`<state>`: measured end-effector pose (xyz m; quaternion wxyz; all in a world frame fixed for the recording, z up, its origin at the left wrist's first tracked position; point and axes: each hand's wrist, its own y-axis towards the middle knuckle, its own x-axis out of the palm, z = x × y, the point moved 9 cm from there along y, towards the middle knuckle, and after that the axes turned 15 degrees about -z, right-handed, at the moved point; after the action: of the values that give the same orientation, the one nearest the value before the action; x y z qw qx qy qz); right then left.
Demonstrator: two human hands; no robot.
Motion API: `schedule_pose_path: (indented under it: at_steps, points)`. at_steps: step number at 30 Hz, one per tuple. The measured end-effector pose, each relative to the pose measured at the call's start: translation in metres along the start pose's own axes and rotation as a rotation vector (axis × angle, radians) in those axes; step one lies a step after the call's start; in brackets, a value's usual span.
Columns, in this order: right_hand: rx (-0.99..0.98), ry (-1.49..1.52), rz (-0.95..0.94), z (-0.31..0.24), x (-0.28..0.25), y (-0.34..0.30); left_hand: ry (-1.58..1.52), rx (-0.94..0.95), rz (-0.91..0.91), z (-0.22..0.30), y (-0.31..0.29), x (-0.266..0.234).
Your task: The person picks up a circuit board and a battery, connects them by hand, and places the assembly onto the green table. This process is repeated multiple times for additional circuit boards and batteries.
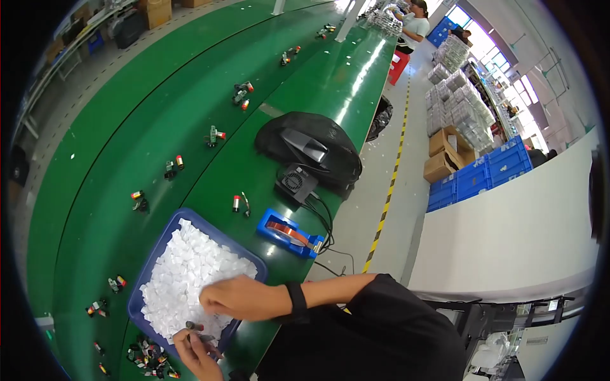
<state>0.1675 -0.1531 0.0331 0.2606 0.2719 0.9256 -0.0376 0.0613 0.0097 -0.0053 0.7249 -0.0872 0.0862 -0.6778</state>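
My left hand [198, 360] is closed at the near edge of a blue tray [135, 303], its fingers pinching a small dark part with a cylindrical end [195, 326]. The rest of that part is hidden by my fingers. My right hand [244, 298], with a black band at the wrist, reaches over the tray with its fingers curled down. Whatever is between its fingertips cannot be made out. Small white pieces [190, 260] fill the tray in a heap. Beside its near left corner lies a pile of small parts with red-ended cylinders [151, 357].
Similar parts [213, 135] sit spaced along the green belt [127, 171]. Right of the tray stand a blue tape dispenser [289, 233], a small black fan unit [295, 183] with cables, and a black bag [311, 146]. A person [414, 28] works at the far end.
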Motion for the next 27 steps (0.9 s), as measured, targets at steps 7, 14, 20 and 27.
schedule_pose_path:
  at_steps: [7, 14, 20, 27]
  points:
    - [-0.131, 0.277, 0.024, -0.011, 0.0, 0.005, 0.126, -0.015, -0.101, 0.024, -0.001, 0.023]
    - [0.002, 0.425, -0.188, -0.006, 0.015, 0.005, 0.26, 0.038, -0.16, 0.018, 0.007, 0.035]
    - [-0.133, 0.17, -0.1, -0.02, 0.008, 0.007, 0.281, 0.095, -0.188, 0.017, 0.006, 0.034]
    - [-0.156, 0.076, -0.216, -0.018, 0.004, 0.006, 0.207, -0.233, -0.29, 0.034, -0.001, 0.044]
